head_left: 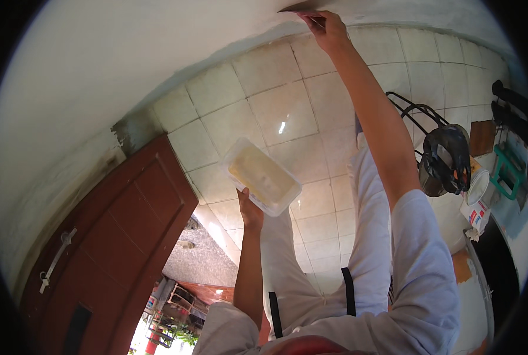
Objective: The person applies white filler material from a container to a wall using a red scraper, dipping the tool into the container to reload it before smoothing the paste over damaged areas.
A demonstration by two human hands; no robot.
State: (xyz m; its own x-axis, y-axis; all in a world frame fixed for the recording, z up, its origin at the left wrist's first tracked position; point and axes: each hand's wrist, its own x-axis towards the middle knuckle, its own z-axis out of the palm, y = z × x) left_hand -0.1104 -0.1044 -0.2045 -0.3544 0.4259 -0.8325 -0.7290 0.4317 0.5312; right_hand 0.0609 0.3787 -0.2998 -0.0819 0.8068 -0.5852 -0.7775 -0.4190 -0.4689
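Note:
My left hand (251, 212) grips the near edge of a translucent rectangular plastic container (287, 190), thumb over its rim. Pale yellowish stuff lies inside the container, which is held in front of my legs above the floor. My right hand (330, 31) is stretched far forward and closed on a thin, flat, dark reddish piece (302, 12). That piece lies up against the white wall (216, 26), low down near where wall and floor meet. Its exact kind I cannot make out.
A brown wooden door (116, 236) with a metal handle stands at the left, beside an opening to outdoors. On the right are a black plastic bag (447, 157), a white bucket (478, 188) and a green plastic stool (508, 171). Pale tiles (282, 112) cover the floor.

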